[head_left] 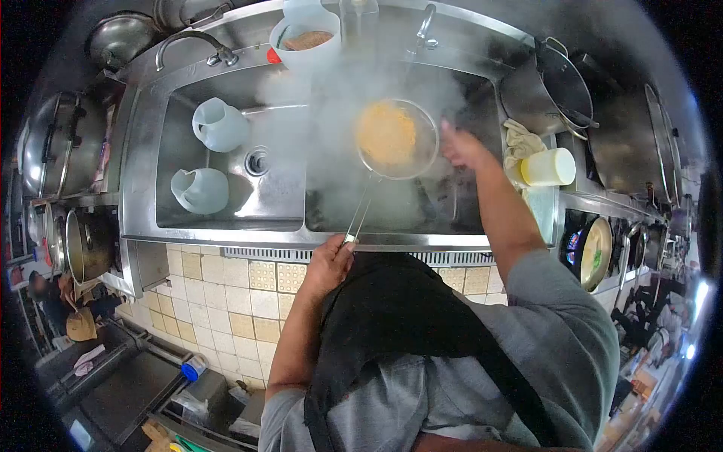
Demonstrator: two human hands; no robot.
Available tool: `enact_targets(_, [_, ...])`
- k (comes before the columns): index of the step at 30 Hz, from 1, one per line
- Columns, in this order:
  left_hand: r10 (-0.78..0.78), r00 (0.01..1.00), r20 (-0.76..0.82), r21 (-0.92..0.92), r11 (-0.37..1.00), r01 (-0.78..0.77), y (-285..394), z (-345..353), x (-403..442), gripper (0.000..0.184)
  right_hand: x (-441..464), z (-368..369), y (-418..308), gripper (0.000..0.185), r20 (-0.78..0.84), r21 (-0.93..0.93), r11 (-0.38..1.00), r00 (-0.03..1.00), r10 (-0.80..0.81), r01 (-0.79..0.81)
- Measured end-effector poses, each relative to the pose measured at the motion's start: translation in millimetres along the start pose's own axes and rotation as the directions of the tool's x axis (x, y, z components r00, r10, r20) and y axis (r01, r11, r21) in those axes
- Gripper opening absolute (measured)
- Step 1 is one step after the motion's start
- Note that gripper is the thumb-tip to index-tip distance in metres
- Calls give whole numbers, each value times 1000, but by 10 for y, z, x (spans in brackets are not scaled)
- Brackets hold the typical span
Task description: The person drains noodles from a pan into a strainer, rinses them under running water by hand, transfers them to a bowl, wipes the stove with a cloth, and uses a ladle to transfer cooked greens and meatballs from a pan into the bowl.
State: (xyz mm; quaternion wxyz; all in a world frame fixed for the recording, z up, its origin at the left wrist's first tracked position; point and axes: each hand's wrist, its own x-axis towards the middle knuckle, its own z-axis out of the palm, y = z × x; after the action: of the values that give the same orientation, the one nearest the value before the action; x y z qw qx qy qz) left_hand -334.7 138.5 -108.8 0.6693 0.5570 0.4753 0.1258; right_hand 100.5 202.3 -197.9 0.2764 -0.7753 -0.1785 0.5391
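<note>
A round wire strainer [426, 154] with a long handle is held over the right sink basin [467, 203]. Yellow food [385, 133], perhaps noodles, sits in its mesh, blurred by rising steam. My left hand [331, 262] is closed around the end of the handle, at the sink's front edge. Just right of the strainer's rim, my right hand [465, 148] hovers above the basin. Its fingers are smeared by motion, and I cannot tell whether they touch the rim or hold anything.
Two translucent cut-open jugs [218, 124] stand in the left basin [286, 162]. Faucets [426, 26] and a jug with brown contents [305, 45] line the back. To the right are a yellow container [548, 167], a cloth [521, 142] and a large pot [546, 90]. Another person [64, 297] is far left.
</note>
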Motion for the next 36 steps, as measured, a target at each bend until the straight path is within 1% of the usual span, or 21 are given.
enact_targets(1, [-8, 1000, -1, -1, 1000, 8, 15, 34, -12, 21, 54, 70, -270, 76, -96, 23, 997, 993, -68, 70])
enact_targets(3, [-50, 999, 5, 7, 999, 50, 73, 96, -5, 21, 211, 101, -771, 78, 95, -97, 972, 975, -203, 212])
enact_targets(6, [-28, 1000, -4, 23, 999, 28, 69, 202, 67, 21, 963, 316, -1085, 72, 32, -296, 916, 961, -274, 271])
enact_targets(8, [-90, 996, 13, -39, 995, 91, 115, 232, 123, 21, 1138, 343, -1312, 64, 501, -366, 806, 828, -251, 466])
enact_targets(9, [-154, 987, 34, -101, 982, 157, 130, 246, 142, 22, 1128, 380, -1366, 64, 502, -367, 804, 827, -252, 468])
enact_targets(10, [-96, 995, -5, -40, 995, 95, 94, 273, 166, 23, 1116, 408, -1415, 59, 354, -679, 452, 797, -488, 578])
enact_targets(11, [-98, 995, -9, -42, 994, 97, 119, 293, 173, 23, 1052, 433, -1500, 55, 292, -892, 39, 639, -711, 451])
enact_targets(13, [-113, 993, -34, -71, 991, 110, 179, 315, 189, 23, 914, 419, -1799, 45, -147, -786, 536, 750, -645, 308])
enact_targets(14, [-118, 992, -41, -78, 990, 114, 166, 316, 199, 23, 1709, 284, -1658, 43, -249, -587, 675, 693, -676, 447])
enact_targets(15, [-110, 993, -49, -78, 991, 106, 143, 317, 206, 23, 2460, 157, -1524, 41, -347, -356, 716, 627, -698, 600])
enact_targets(18, [-89, 993, -82, -68, 994, 84, 122, 317, 195, 24, 689, 297, -2060, 52, -348, 459, 829, 923, -163, 319])
enact_targets(22, [-93, 993, -79, -53, 995, 89, 68, 259, 226, 23, 1563, 49, -1809, 46, -400, 149, 891, 850, -343, 430])
enact_targets(23, [-93, 993, -77, -52, 995, 89, 93, 255, 236, 23, 1502, 23, -1636, 39, -360, 147, 581, 590, -723, 801])
enact_targets(24, [-78, 994, -81, 5, 997, 78, 134, 249, 243, 22, 1437, 15, -1540, 33, -321, 166, 130, 178, -930, 978])
enact_targets(25, [-63, 994, -86, 62, 996, 68, 157, 241, 252, 21, 1368, 13, -1451, 33, -306, 178, 117, 168, -937, 977])
enact_targets(29, [-16, 999, -52, 188, 982, 25, 10, 184, 348, 17, 1108, 210, -1261, 32, -241, 16, 441, 432, -869, 897])
enact_targets(31, [500, 866, -22, 462, 773, -434, -6, 174, 366, 20, 1057, 319, -1191, 32, -139, -154, 542, 525, -840, 826])
enact_targets(32, [497, 867, -25, 461, 775, -431, 30, 169, 359, 20, 1050, 406, -1122, 31, -89, -236, 559, 555, -827, 795])
enact_targets(34, [28, 1000, -5, 206, 978, -26, 135, 155, 344, 25, 1050, 590, -1004, 31, 22, -367, 559, 608, -794, 744])
enact_targets(35, [26, 1000, -9, 204, 979, -24, 58, 161, 362, 25, 1049, 692, -974, 31, 78, -410, 543, 621, -780, 733])
enact_targets(36, [256, 966, -35, 291, 927, -235, -80, 174, 395, 25, 1045, 795, -957, 31, 131, -447, 519, 627, -768, 729])
